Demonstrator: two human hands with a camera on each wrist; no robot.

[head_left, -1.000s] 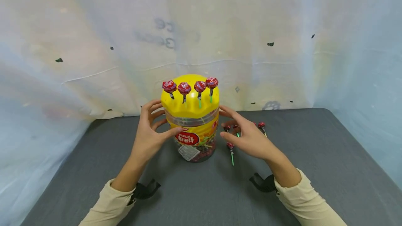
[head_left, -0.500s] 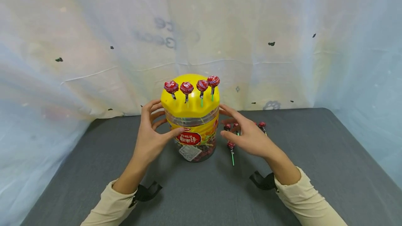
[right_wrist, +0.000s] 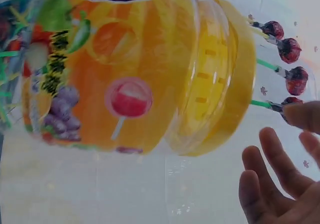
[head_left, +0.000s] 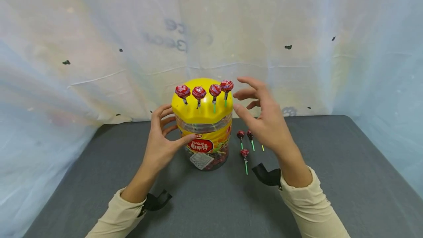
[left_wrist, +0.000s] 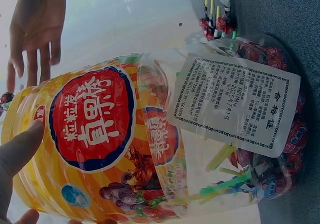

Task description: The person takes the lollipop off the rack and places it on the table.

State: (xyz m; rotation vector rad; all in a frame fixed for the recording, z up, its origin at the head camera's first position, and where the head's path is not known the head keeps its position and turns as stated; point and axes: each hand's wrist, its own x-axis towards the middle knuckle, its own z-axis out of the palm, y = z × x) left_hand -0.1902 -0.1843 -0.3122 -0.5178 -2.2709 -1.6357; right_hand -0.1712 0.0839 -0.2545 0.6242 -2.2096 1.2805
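Note:
A clear plastic candy jar [head_left: 214,142] with a yellow and red label stands upright, lollipops visible inside its lower part. Several red-wrapped lollipops [head_left: 199,92] poke up by their sticks from its yellow lid [head_left: 191,115]. My left hand [head_left: 162,148] holds the jar's left side, thumb on the front label and fingers curved round behind. Raised at the lid's right is my right hand [head_left: 266,118], fingers spread and loosely bent with nothing in them. In the right wrist view, a finger overlaps the end lollipop [right_wrist: 290,107].
Several more lollipops [head_left: 244,153] lie on the grey table [head_left: 211,205] right of the jar, partly behind my right forearm. A pale fabric sheet [head_left: 231,28] hangs behind the table and along both sides. Black straps [head_left: 155,202] stick out at the wrists.
My right hand has left the jar's right side and risen to lid height, near the rightmost upright lollipop. The left hand keeps its hold. The jar stays in place.

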